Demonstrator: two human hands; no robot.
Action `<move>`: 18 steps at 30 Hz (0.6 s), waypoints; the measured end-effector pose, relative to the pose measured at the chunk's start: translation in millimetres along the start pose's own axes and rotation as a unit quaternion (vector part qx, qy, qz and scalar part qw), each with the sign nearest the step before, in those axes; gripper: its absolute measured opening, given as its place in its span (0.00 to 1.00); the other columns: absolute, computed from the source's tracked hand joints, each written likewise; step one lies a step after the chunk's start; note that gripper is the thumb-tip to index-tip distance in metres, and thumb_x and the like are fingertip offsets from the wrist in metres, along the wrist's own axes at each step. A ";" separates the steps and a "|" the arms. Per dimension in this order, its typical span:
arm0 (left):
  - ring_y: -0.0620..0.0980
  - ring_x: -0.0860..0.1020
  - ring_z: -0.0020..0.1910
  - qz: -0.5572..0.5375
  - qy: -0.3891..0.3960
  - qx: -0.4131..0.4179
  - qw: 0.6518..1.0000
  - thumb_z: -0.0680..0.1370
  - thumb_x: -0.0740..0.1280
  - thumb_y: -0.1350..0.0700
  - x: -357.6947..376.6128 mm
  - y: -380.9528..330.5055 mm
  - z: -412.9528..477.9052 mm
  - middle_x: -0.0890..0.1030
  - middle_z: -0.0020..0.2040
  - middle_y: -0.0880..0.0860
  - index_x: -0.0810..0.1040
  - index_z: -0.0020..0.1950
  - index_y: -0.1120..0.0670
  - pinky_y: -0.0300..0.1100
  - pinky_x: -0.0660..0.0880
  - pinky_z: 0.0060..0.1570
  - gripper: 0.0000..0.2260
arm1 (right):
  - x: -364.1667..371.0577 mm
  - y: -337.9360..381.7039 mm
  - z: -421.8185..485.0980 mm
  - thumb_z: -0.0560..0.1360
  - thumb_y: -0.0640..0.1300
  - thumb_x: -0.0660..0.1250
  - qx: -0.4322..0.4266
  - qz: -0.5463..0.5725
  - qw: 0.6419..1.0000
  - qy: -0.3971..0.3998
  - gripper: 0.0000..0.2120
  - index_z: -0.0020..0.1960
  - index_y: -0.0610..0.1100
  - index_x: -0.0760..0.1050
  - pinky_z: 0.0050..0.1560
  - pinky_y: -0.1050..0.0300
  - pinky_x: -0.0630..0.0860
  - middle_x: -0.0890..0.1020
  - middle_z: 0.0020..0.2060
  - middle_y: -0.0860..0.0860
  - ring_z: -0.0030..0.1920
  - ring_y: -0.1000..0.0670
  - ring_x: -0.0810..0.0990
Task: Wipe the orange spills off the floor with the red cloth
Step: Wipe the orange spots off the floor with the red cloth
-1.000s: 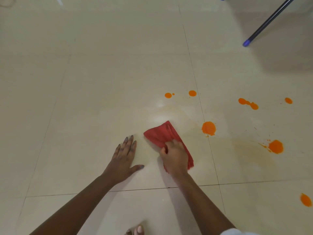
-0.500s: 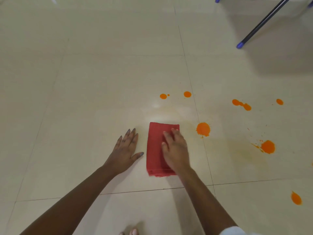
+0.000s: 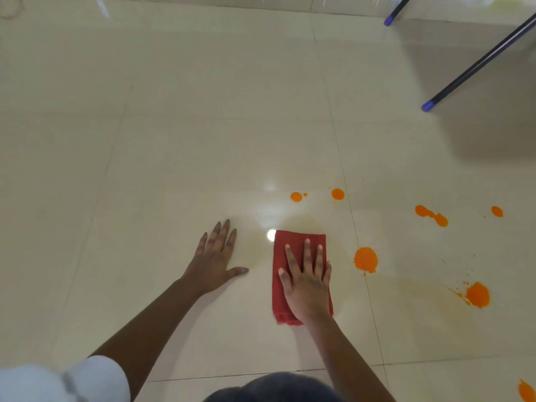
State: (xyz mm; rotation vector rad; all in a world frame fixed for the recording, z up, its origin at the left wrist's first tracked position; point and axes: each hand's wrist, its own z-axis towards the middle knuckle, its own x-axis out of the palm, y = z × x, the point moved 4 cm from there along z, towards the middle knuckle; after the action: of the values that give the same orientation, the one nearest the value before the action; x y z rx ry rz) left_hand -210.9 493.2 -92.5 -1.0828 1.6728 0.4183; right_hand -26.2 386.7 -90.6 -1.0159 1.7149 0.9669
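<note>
The folded red cloth [image 3: 298, 238] lies flat on the cream tiled floor [image 3: 203, 140]. My right hand [image 3: 307, 282] presses palm-down on it with fingers spread. To its left, my left hand [image 3: 216, 259] rests flat on the bare tile, fingers apart, holding nothing. Just right of the cloth, apart from it, is a large orange spill [image 3: 365, 259]. More orange spills lie farther right [image 3: 478, 294], beyond the cloth [image 3: 296, 196] [image 3: 338, 194] and at the right [image 3: 431, 215] [image 3: 497, 211] [image 3: 526, 391].
Faint yellowish smears [image 3: 417, 303] mark the tile around and right of the cloth. Two dark poles with blue tips [image 3: 428, 105] [image 3: 388, 21] touch the floor at the upper right. A white sleeve [image 3: 95, 378] shows at the bottom left.
The cloth was bunched in my right fist and slanted; it now lies folded straight under my flattened right hand, slightly farther forward. My left hand stayed planted on the tile.
</note>
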 end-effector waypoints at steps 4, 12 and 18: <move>0.52 0.31 0.70 -0.008 0.018 -0.008 1.000 0.58 0.34 0.20 -9.8 9.9 4.7 0.31 0.71 0.54 0.42 0.75 0.57 0.52 0.38 0.70 0.56 | -1.1 -0.9 1.9 0.79 0.62 0.37 -0.020 -0.028 0.999 0.015 0.28 0.75 0.54 0.53 0.67 0.36 0.56 0.62 0.73 0.44 0.73 0.37 0.52; 0.50 0.29 0.71 -0.056 -0.002 -0.054 0.997 0.58 0.40 0.20 -1.6 34.3 20.4 0.28 0.71 0.53 0.31 0.70 0.55 0.49 0.34 0.69 0.54 | 9.5 73.5 37.7 0.77 0.56 0.53 -0.182 0.018 0.982 -0.053 0.23 0.72 0.60 0.60 0.70 0.38 0.57 0.63 0.73 0.50 0.74 0.42 0.58; 0.49 0.28 0.70 -0.031 -0.018 -0.035 0.999 0.58 0.42 0.19 -1.5 40.7 20.6 0.28 0.71 0.53 0.34 0.73 0.56 0.48 0.33 0.69 0.56 | -28.3 24.1 164.4 0.79 0.56 0.44 -0.049 -0.046 0.995 -0.068 0.24 0.75 0.60 0.51 0.72 0.40 0.48 0.53 0.76 0.50 0.76 0.43 0.49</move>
State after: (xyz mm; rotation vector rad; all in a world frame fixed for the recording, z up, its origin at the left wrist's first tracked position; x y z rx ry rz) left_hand -232.3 530.2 -108.5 -1.1689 1.5993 0.4558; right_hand 8.3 550.7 -108.5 -1.0586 1.5088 1.0445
